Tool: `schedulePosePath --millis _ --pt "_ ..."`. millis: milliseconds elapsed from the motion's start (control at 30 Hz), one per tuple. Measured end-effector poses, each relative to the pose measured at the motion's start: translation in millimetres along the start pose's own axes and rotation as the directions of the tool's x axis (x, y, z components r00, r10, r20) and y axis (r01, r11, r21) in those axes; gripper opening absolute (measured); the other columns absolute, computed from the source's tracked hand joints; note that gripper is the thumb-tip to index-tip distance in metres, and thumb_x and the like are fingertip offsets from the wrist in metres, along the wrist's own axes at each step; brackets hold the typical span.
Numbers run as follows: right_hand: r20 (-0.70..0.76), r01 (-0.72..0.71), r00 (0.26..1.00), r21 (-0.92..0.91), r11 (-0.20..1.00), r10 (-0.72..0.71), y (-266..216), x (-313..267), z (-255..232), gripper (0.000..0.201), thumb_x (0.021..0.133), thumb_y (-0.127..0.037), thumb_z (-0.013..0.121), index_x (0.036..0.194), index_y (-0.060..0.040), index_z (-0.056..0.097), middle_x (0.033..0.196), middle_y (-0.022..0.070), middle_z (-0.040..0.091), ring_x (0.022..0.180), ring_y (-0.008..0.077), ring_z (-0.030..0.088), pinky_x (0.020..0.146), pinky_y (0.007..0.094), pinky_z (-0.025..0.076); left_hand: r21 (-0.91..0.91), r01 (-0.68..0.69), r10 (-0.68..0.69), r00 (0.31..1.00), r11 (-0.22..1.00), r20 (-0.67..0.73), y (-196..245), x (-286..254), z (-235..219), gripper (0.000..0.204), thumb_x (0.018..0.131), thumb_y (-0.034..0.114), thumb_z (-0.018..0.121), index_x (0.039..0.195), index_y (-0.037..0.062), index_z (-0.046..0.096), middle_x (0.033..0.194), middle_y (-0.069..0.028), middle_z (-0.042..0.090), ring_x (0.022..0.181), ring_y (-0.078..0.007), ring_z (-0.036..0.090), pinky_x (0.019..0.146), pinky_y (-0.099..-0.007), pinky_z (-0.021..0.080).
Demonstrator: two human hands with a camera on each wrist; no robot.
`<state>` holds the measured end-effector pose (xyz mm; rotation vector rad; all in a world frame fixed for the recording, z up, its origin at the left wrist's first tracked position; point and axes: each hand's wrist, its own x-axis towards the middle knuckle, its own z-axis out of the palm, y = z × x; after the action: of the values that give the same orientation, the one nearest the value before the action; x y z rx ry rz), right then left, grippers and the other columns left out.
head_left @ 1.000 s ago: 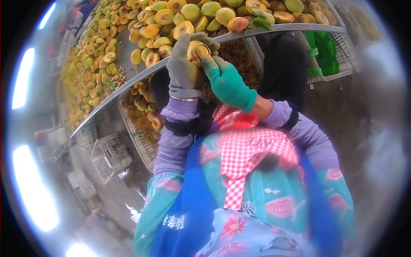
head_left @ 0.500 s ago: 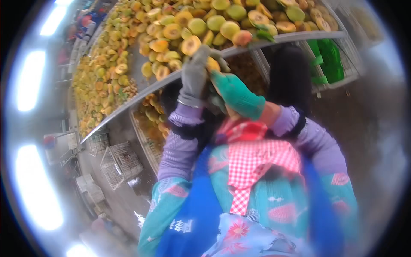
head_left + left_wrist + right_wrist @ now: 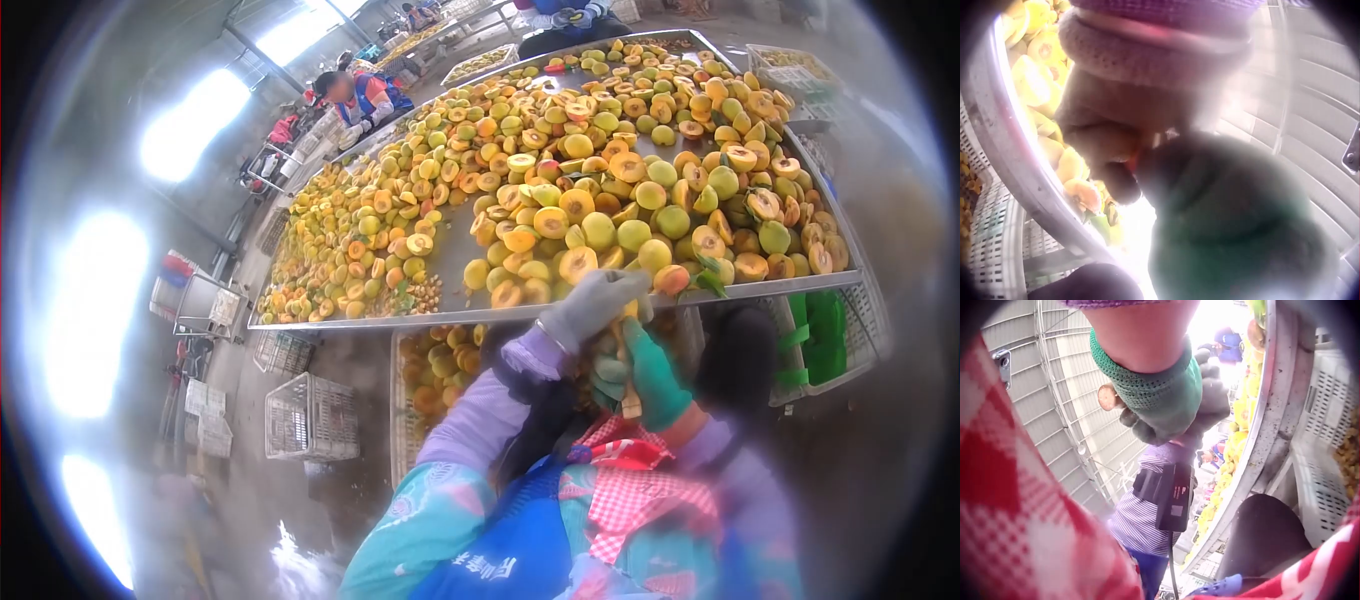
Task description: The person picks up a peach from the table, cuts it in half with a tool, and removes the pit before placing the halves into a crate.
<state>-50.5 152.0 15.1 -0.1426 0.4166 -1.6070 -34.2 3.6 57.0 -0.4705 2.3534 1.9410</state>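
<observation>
My left hand [image 3: 590, 308], in a grey glove, holds a piece of yellow peach [image 3: 629, 311] at the near edge of the metal table. Little of that piece shows between the gloves. Close against it, my right hand [image 3: 655, 378] in a green glove grips a wooden-handled tool [image 3: 631, 403]. The handle's rounded end [image 3: 1107, 397] sticks out of the fist in the right wrist view, and the working end is hidden by the gloves. Halved peaches [image 3: 577, 264] lie heaped on the table just beyond my hands.
The table's raised metal rim [image 3: 380, 322] runs in front of me. Below stands a crate of peaches [image 3: 400, 425], with an empty-looking white crate [image 3: 311, 418] to its left. A crate with a green item [image 3: 825, 335] sits at right. Other people [image 3: 365, 100] work across the table.
The head view has tilted up, showing the whole table and people beyond. The peach half, plainly seen a second ago, is now mostly covered by both gloves. The tool handle has come into sight.
</observation>
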Motion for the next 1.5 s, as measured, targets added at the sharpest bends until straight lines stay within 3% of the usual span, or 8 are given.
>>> schedulePosePath --millis 433,667,800,933,1033,1200,1433,1500 --pt "0.231 -0.122 0.972 0.398 0.909 0.029 12 -2 -9 0.039 0.102 -0.05 0.037 0.09 -0.0159 0.052 0.061 -0.0082 0.039 0.049 0.0098 0.038 0.049 0.028 0.034 -0.57 -0.224 0.134 0.972 0.791 -0.195 -53 -9 26 0.058 0.098 0.054 0.045 0.083 0.0007 0.064 0.07 -0.0136 0.062 0.06 -0.0216 0.06 0.056 -0.031 0.05" --pt "0.281 -0.341 0.921 0.244 0.908 0.27 14 22 -1 0.038 0.102 -0.05 0.039 0.089 -0.0161 0.052 0.056 -0.0055 0.039 0.045 0.0106 0.036 0.046 0.027 0.032 -0.683 -0.251 0.024 0.946 0.685 -0.324 -62 -35 -3 0.052 0.099 0.05 0.045 0.087 0.0023 0.064 0.075 -0.0144 0.064 0.061 -0.0238 0.061 0.054 -0.032 0.05" --pt "0.148 -0.054 0.979 -0.474 0.879 0.139 47 15 19 0.04 0.101 -0.051 0.041 0.091 -0.0136 0.052 0.056 -0.0075 0.036 0.044 0.009 0.035 0.043 0.027 0.031 -0.761 -0.441 -0.156 0.809 0.475 -0.566 -84 -99 -51 0.045 0.098 0.044 0.05 0.095 0.002 0.065 0.081 -0.0138 0.065 0.065 -0.0233 0.063 0.054 -0.0322 0.052" --pt "-0.33 -0.375 0.846 0.188 0.908 0.418 57 40 -102 0.04 0.1 -0.052 0.04 0.097 -0.0143 0.052 0.06 -0.0025 0.039 0.045 0.0114 0.037 0.043 0.0288 0.034 0.246 0.354 -0.019 0.603 0.902 -0.797 -124 -145 -129 0.038 0.092 0.039 0.055 0.101 0.004 0.066 0.091 -0.0147 0.069 0.085 -0.0294 0.066 0.076 -0.0378 0.053" --pt "-0.528 -0.344 0.807 -0.056 0.937 0.265 68 37 -108 0.041 0.097 -0.053 0.047 0.103 -0.0132 0.054 0.063 -0.0002 0.046 0.046 0.0136 0.043 0.043 0.0291 0.037 0.725 0.401 0.256 0.749 0.56 -0.611 -111 -94 -157 0.047 0.085 0.037 0.062 0.123 0.0095 0.062 0.106 -0.0159 0.069 0.106 -0.0313 0.064 0.095 -0.0378 0.047" --pt "-0.535 -0.262 0.845 -0.386 0.884 0.016 40 37 -57 0.039 0.097 -0.047 0.053 0.101 -0.0089 0.057 0.064 0.0046 0.056 0.051 0.0176 0.053 0.046 0.0312 0.042 0.947 0.272 -0.21 0.949 0.169 -0.235 -88 -6 -184 0.058 0.079 0.036 0.069 0.128 0.0079 0.059 0.126 -0.0186 0.062 0.117 -0.0336 0.058 0.1 -0.0381 0.046" --pt "-0.063 0.052 0.684 -0.99 0.135 -0.726 50 61 -63 0.038 0.1 -0.041 0.051 0.104 -0.0037 0.059 0.064 0.0061 0.058 0.057 0.0172 0.058 0.053 0.0345 0.046 0.882 0.387 -0.185 0.919 0.268 -0.347 -88 -17 -182 0.064 0.079 0.031 0.072 0.132 0.0032 0.051 0.119 -0.0187 0.063 0.109 -0.0321 0.063 0.092 -0.037 0.051" --pt "0.0 0.146 0.649 -0.982 0.124 -0.761 41 63 -58 0.037 0.1 -0.039 0.05 0.104 -0.0033 0.059 0.065 0.0101 0.06 0.057 0.0227 0.06 0.054 0.037 0.047 0.566 0.256 0.0 0.911 0.784 -0.413 -89 -39 -176 0.049 0.082 0.02 0.067 0.124 0.0004 0.054 0.111 -0.0178 0.066 0.104 -0.0319 0.065 0.084 -0.0365 0.055"
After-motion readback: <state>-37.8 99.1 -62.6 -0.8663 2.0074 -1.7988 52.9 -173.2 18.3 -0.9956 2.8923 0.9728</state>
